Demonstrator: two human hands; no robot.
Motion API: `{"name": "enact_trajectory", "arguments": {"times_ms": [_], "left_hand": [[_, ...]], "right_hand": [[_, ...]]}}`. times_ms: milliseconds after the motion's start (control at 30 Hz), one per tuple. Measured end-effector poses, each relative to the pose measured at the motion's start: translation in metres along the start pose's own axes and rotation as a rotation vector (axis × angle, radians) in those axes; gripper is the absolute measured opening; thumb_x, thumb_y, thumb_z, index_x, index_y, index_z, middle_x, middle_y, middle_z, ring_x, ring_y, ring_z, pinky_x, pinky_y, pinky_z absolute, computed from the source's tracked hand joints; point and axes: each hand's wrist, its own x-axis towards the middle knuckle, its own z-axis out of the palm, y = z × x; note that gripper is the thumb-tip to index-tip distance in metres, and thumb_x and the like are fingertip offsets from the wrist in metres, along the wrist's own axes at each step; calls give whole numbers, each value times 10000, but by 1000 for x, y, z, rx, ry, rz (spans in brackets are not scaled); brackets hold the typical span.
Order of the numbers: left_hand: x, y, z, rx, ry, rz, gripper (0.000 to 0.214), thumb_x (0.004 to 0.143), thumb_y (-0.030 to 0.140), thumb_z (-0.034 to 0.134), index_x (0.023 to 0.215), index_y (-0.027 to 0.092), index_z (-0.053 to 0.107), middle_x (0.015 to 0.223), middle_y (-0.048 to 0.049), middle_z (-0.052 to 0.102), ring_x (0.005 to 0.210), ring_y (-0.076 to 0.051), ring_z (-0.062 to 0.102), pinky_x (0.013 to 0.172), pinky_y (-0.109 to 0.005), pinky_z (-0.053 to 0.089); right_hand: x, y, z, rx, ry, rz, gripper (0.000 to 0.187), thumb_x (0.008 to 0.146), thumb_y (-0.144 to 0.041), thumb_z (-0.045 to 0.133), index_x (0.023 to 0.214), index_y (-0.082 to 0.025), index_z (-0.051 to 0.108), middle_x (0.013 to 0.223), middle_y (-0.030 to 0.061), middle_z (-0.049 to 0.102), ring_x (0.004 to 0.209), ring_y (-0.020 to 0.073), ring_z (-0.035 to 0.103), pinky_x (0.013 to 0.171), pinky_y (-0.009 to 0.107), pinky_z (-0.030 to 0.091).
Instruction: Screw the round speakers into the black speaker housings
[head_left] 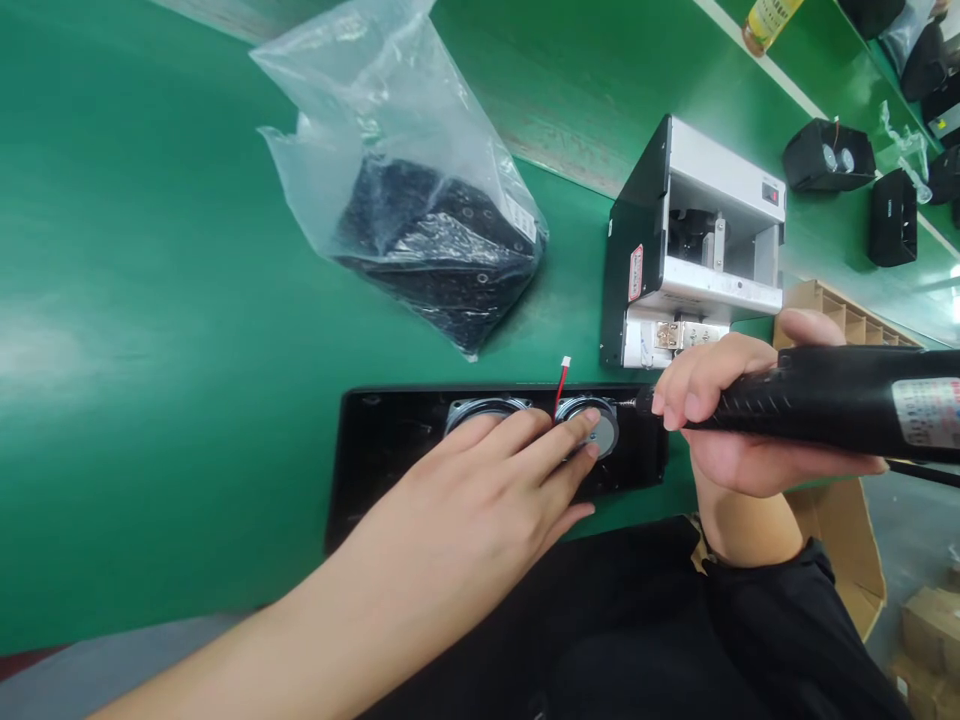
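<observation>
A long black speaker housing (390, 440) lies open on the green bench, with two round speaker drivers inside. My left hand (510, 470) is stretched flat over it, fingertips resting on the right driver (604, 432) and palm partly hiding the left driver (487, 406). A red wire (560, 388) with a white plug sticks up between the drivers. My right hand (727, 410) is wrapped round a black electric screwdriver (832, 395), held level. The screwdriver's bit (624, 403) points left at the edge of the right driver; whether it touches a screw is too small to tell.
Behind the housing lies a clear plastic bag (420, 190) of black parts. A silver-and-black screw feeder machine (697, 240) stands at the back right. Farther right are black speaker boxes (829, 155), a divided cardboard box (840, 310) and a bottle (769, 22).
</observation>
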Motion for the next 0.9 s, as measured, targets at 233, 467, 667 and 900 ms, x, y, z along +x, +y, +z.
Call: {"name": "enact_trajectory", "arguments": {"times_ms": [233,467,667,900], "left_hand": [[1,-2,1,-87,-10,-44,274,1237,323,786,1430,200,937,1521,-144,913,1188,-343,810,936,-492,637],[1,-2,1,-54,3,-13,308,1242,312,759,1421,122,922,1504,-184,908,1179,-354,801,929,-507,631],[1,-3,0,-55,-11,-25,285,1238,319,771,1415,161,928,1517,-163,907,1173,-348,803,932,-497,645],[-1,-3,3,-142,-13,-72,270,1192,329,864,1433,229,937,1523,-135,909,1187,-347,806,946,-493,637]], "right_hand": [[-1,0,1,29,17,-6,641,1058,-919,814,1418,-401,923,765,-49,850,534,211,739,533,375,700],[-2,4,3,60,26,-19,650,1054,-911,822,1418,-382,922,764,-46,851,536,196,753,539,351,706],[-6,5,3,61,15,-68,636,1099,-881,791,1453,-368,914,772,-39,848,547,199,753,542,354,714],[-6,5,1,-9,35,-65,636,1084,-949,741,1422,-431,888,726,-65,822,476,214,701,474,366,674]]}}
